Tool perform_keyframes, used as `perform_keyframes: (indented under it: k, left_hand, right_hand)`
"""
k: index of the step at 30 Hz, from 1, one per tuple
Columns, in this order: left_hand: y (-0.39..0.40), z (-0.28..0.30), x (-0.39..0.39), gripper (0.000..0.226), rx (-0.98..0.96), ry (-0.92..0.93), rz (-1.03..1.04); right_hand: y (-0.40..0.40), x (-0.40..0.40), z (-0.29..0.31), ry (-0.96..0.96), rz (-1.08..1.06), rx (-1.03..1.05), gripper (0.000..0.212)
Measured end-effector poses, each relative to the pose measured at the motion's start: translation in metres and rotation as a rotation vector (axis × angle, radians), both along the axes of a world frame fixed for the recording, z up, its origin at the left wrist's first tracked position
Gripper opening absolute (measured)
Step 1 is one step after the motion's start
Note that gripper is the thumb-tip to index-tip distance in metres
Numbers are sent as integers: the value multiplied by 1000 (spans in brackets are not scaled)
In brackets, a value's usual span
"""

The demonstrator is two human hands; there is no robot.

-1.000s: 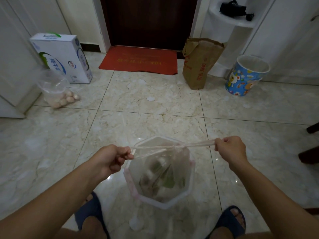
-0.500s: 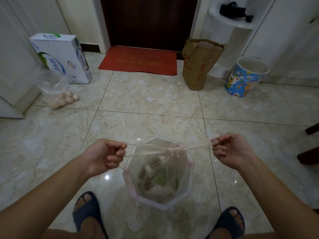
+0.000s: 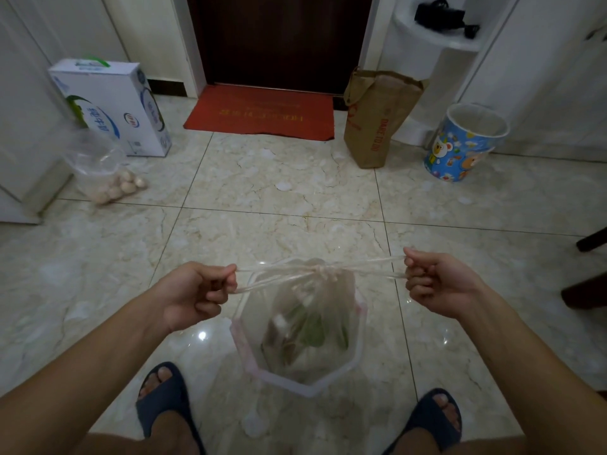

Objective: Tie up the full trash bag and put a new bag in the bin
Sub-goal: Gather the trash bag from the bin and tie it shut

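Hands grip the trash bag handles at center frame, pulling the knot; yanking harder might snap that thin plastic.

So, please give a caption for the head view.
Both hands, left hand and right hand, pull the trash bag ends apart over the bin.

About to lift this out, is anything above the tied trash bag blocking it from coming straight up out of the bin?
Nothing visible does. The trash bag sits inside the bin, its knot above the rim. Only the left hand and right hand, pulling the bag's ends sideways, are near it.
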State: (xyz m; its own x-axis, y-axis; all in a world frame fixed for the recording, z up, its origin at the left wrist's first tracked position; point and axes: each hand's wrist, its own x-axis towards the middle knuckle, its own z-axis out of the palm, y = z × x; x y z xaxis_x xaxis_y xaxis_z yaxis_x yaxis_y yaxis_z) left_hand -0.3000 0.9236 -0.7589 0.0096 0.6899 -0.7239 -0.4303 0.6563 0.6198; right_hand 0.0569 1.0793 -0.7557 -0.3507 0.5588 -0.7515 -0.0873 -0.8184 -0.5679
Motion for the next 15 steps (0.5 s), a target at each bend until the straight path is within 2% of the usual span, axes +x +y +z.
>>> perform_keyframes:
  k: [4, 9, 15]
  left_hand:
    - [-1, -7, 2, 13, -116, -108, 213]
    - [0, -17, 1, 14, -248, -133, 390]
    - [3, -9, 3, 22, -239, -87, 463]
  right_hand:
    - [-2, -1, -7, 14, -158, -130, 28]
    - [-4, -3, -16, 3, -356, -226, 28]
    - [-8, -9, -17, -33, -368, -182, 18]
